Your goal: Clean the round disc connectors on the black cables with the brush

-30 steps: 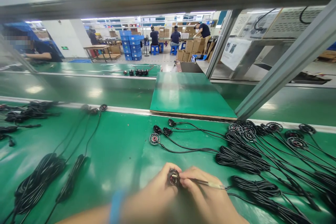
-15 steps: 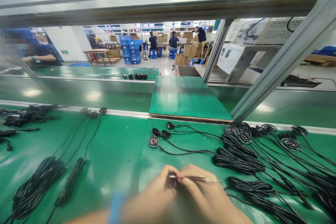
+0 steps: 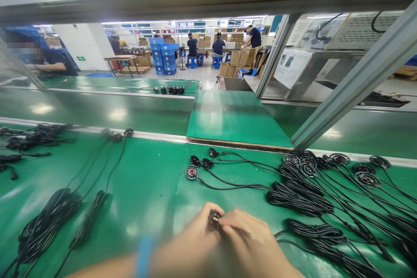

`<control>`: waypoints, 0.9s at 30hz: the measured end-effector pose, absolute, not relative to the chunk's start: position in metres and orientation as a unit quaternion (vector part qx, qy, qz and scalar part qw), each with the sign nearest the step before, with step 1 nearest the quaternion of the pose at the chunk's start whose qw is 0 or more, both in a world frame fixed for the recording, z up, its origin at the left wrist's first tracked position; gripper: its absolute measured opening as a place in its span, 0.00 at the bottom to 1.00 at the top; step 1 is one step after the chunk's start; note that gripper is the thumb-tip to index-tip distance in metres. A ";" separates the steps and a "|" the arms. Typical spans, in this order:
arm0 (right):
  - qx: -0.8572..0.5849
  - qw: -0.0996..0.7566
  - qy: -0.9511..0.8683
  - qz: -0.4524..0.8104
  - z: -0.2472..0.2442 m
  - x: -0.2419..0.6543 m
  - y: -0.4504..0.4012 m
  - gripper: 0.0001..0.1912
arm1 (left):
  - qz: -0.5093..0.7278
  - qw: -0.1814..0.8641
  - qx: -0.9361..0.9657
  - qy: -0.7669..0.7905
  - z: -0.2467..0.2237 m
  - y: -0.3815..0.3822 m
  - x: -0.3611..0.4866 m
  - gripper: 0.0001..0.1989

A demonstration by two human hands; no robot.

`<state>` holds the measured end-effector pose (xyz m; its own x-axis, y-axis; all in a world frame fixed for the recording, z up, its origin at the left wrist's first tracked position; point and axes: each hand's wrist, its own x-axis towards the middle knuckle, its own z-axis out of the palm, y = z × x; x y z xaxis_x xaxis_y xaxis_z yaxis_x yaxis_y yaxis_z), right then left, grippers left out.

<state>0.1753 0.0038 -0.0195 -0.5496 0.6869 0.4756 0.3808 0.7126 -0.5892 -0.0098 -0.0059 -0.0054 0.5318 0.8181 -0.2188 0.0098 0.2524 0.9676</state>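
At the front middle of the bench, my left hand (image 3: 203, 230) is closed around a small round black part (image 3: 213, 221) with some red at its centre. My right hand (image 3: 249, 236) pinches a slim dark rod with a pale tip (image 3: 216, 220), and its fingertips meet the face of the round part. The rod is mostly covered by the fingers, so its kind is unclear. Beyond my hands lies a similar black disc with a red centre (image 3: 192, 172) on a thin cable, with a few more small black heads beside it.
Coiled black cables (image 3: 299, 200) with round heads cover the right side. More cable bundles (image 3: 48, 221) lie at the left. A raised green board (image 3: 237, 119) spans the back, beside a slanted metal post (image 3: 355, 74). Several people sit or stand farther off.
The pale tip has tilted against the round part, and my right fingers have shifted slightly with it. My left hand keeps its hold. The whole view has moved a little.
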 end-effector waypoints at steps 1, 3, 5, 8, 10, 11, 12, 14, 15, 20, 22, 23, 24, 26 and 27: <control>-0.297 0.335 -0.873 0.194 -0.019 0.176 0.005 0.08 | 0.288 0.689 0.542 0.385 -0.005 -0.006 -0.010 0.11; -0.269 0.286 -0.908 0.148 -0.017 0.177 0.007 0.09 | 0.281 0.681 0.558 0.383 -0.004 -0.007 -0.010 0.11; -0.266 0.249 -0.922 0.130 -0.015 0.177 0.008 0.09 | 0.280 0.675 0.569 0.377 -0.004 -0.008 -0.010 0.11; -0.310 0.271 -0.891 0.192 -0.013 0.179 0.008 0.08 | 0.289 0.680 0.556 0.380 -0.005 -0.009 -0.010 0.11; -0.340 0.330 -0.844 0.253 -0.013 0.180 0.007 0.09 | 0.292 0.684 0.546 0.387 -0.005 -0.008 -0.011 0.11; -0.343 0.356 -0.825 0.274 -0.013 0.182 0.006 0.10 | 0.290 0.684 0.545 0.389 -0.005 -0.008 -0.011 0.10; -0.340 0.375 -0.813 0.288 -0.012 0.183 0.005 0.10 | 0.288 0.685 0.546 0.387 -0.005 -0.008 -0.011 0.11; -0.322 0.380 -0.811 0.308 -0.011 0.184 0.004 0.10 | 0.288 0.689 0.547 0.378 -0.005 -0.007 -0.012 0.11; -0.314 0.372 -0.814 0.317 -0.009 0.185 0.004 0.10 | 0.288 0.692 0.546 0.375 -0.006 -0.006 -0.012 0.11; -0.296 0.340 -0.824 0.341 -0.002 0.186 0.004 0.10 | 0.292 0.706 0.538 0.356 -0.008 -0.005 -0.014 0.11; -0.293 0.334 -0.823 0.354 -0.001 0.186 0.003 0.09 | 0.290 0.715 0.533 0.348 -0.008 -0.004 -0.015 0.11; -0.291 0.330 -0.821 0.363 -0.001 0.186 0.003 0.09 | 0.288 0.718 0.533 0.344 -0.008 -0.004 -0.015 0.11; -0.290 0.327 -0.819 0.372 -0.002 0.185 0.003 0.09 | 0.288 0.719 0.534 0.339 -0.008 -0.004 -0.015 0.11; -0.293 0.319 -0.814 0.386 -0.002 0.185 0.003 0.09 | 0.292 0.718 0.540 0.329 -0.007 -0.004 -0.015 0.11; -0.297 0.316 -0.813 0.390 -0.002 0.185 0.002 0.09 | 0.292 0.716 0.543 0.326 -0.007 -0.003 -0.015 0.11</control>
